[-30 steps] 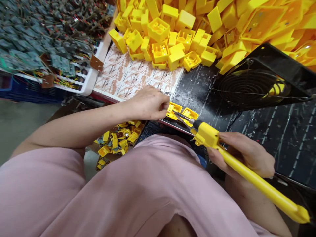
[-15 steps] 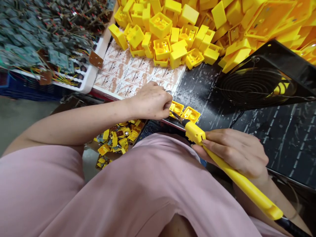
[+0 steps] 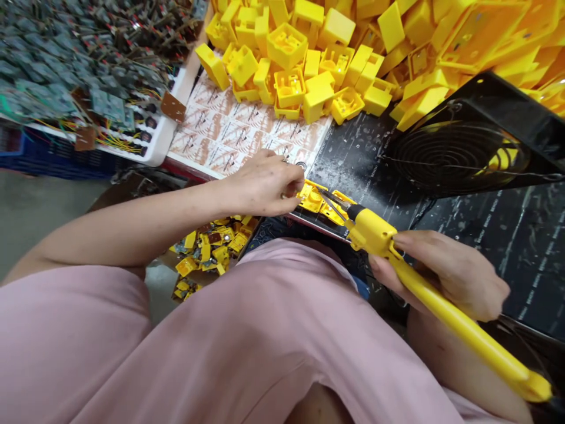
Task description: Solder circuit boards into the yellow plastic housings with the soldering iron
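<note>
My right hand is wrapped round the yellow handle of a soldering iron. The iron's dark tip points left, above two small open yellow housings at the bench edge. Beside the left housing is my left hand, its fingers curled into a pinch at the housing's near side. What those fingers grip is hidden. The right housing lies against the first and is partly covered by the iron's tip. Small parts show inside both housings, too small to name.
A heap of yellow housings fills the back of the bench. At right stands a black fan. A white tray of circuit boards and wires is at left. Below the bench edge, a box holds yellow pieces. Printed sheets lie on the bench.
My right hand has drawn the soldering iron back to the right, its tip now away from the left housing. My left hand has shifted slightly left, and the housings show more.
</note>
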`<action>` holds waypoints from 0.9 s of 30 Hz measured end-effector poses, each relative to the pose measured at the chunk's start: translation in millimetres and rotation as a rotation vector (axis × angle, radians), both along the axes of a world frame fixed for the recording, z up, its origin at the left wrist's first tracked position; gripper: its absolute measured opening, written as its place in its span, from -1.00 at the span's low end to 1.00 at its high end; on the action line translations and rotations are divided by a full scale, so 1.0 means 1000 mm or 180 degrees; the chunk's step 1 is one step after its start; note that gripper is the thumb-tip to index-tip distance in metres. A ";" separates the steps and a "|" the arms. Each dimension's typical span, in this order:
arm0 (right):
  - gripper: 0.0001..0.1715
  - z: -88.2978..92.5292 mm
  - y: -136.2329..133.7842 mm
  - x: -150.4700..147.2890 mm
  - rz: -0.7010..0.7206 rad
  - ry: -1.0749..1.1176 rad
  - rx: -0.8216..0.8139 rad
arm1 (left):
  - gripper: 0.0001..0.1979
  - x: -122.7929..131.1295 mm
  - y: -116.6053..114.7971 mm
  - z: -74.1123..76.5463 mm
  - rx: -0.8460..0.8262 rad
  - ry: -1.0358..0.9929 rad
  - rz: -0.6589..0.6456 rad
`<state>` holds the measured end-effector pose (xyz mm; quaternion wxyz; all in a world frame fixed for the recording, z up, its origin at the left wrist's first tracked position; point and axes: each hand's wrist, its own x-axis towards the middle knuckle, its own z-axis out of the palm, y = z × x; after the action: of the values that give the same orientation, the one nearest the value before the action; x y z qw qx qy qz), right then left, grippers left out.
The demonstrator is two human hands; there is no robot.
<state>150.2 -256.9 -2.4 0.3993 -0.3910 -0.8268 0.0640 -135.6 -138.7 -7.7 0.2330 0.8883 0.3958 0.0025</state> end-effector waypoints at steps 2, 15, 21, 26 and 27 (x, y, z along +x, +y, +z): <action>-0.50 -0.004 -0.001 -0.003 -0.0206 0.0013 0.0078 | -0.81 -0.010 -0.004 -0.009 -0.0146 -0.0410 0.0173; -0.35 -0.021 -0.010 -0.008 -0.0773 0.0168 0.0150 | -0.78 -0.011 0.004 -0.017 -0.0461 -0.1183 0.0660; -0.49 -0.030 -0.014 -0.013 -0.0678 0.0558 0.0091 | -0.79 0.005 0.005 -0.012 0.0327 -0.0474 0.0330; -0.70 -0.027 -0.011 -0.020 -0.0420 0.0406 0.0021 | -0.79 0.009 0.005 -0.011 0.0613 -0.0267 0.0146; -0.69 -0.026 -0.009 -0.021 -0.0421 0.0363 0.0082 | -0.80 0.009 0.006 -0.011 0.0632 -0.0265 0.0131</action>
<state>128.9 -266.2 -28.6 0.4542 -0.4353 -0.7758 0.0489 -126.9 -132.7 -18.5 0.1601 0.8978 0.4018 0.0833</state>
